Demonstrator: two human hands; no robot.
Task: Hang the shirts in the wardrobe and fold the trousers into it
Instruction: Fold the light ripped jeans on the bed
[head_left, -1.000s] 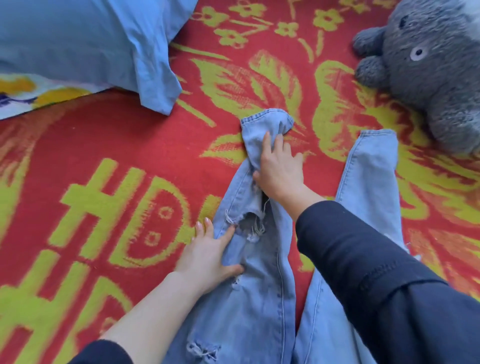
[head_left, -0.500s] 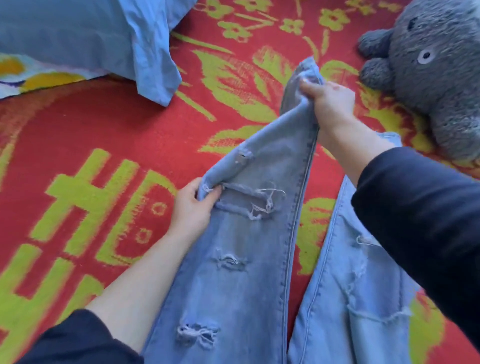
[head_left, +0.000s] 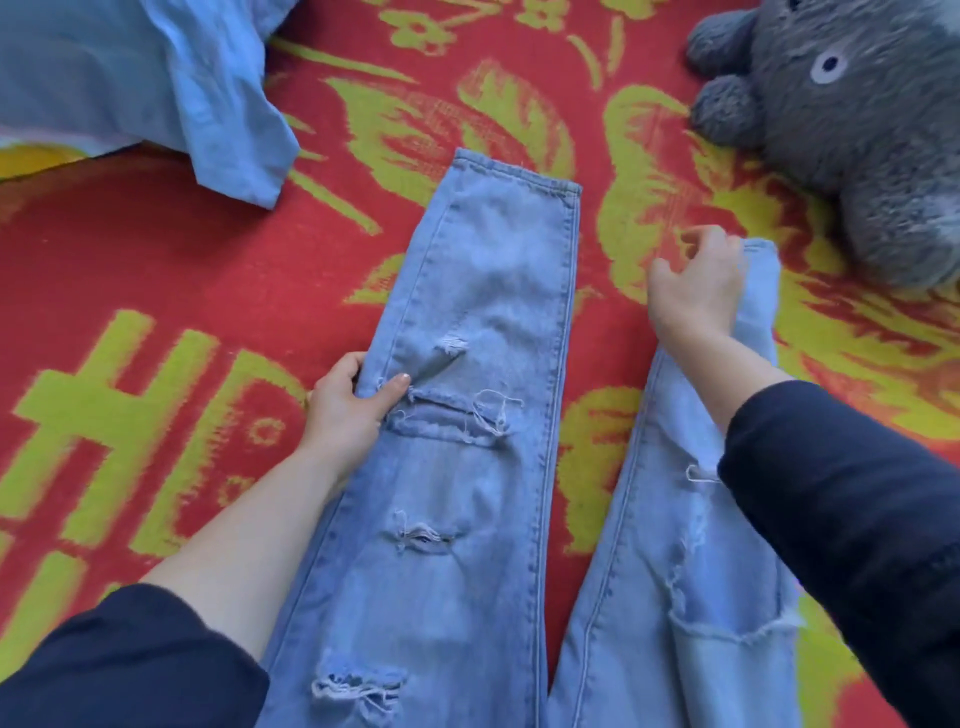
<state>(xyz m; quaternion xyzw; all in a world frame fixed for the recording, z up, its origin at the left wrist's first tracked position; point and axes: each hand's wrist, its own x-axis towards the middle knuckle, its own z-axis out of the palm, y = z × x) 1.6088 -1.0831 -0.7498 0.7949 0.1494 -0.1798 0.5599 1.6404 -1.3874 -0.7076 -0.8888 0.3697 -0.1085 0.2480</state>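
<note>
No legible text, brand or number noted. No label readable on jeans (head_left: 467, 312). Large yellow-green character-like motif (head_left: 156, 431) woven into red blanket (head_left: 156, 249) toward left edge; cut off by frame, reading not determined.

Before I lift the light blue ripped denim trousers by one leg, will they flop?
Probably floppy: the light blue ripped denim trousers lie flat, creased, on the red and yellow blanket. The frayed rips may snag fingers. Likely not slippery; the left hand pinches one edge.
</note>
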